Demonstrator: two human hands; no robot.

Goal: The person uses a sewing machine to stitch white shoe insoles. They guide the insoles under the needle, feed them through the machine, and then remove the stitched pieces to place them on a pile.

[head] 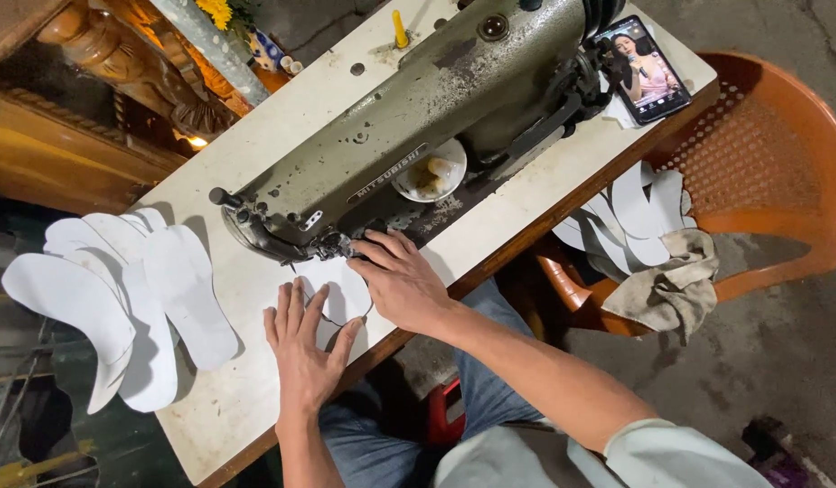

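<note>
Right under the needle end of the olive-green industrial sewing machine (409, 136), a flat white curved fabric piece (332, 289) lies on the worn cream tabletop (255, 298), and both hands are pressed down on it. The person's left hand (302, 348) lies flat with its fingers spread wide, palm down on the near edge of the piece, seemingly to keep it from sliding or bunching. Their right hand (402, 280) sits closer to the presser foot, fingers loosely curled and fingertips on the fabric just beside the needle, looks like that's the steering hand. Neither hand is clamped around anything, it's all flat pressure on the cloth. Over on the left edge of the table a fanned stack of matching white cutouts (120, 298) hangs partly off the side, within easy reach. More white pieces (630, 217) and a crumpled beige rag (676, 285) sit on an orange plastic chair (779, 172) to the right. A smartphone (646, 68) leans against the machine's wheel end with its screen lit, and a small white dish (430, 172) sits tucked under the machine arm.
</note>
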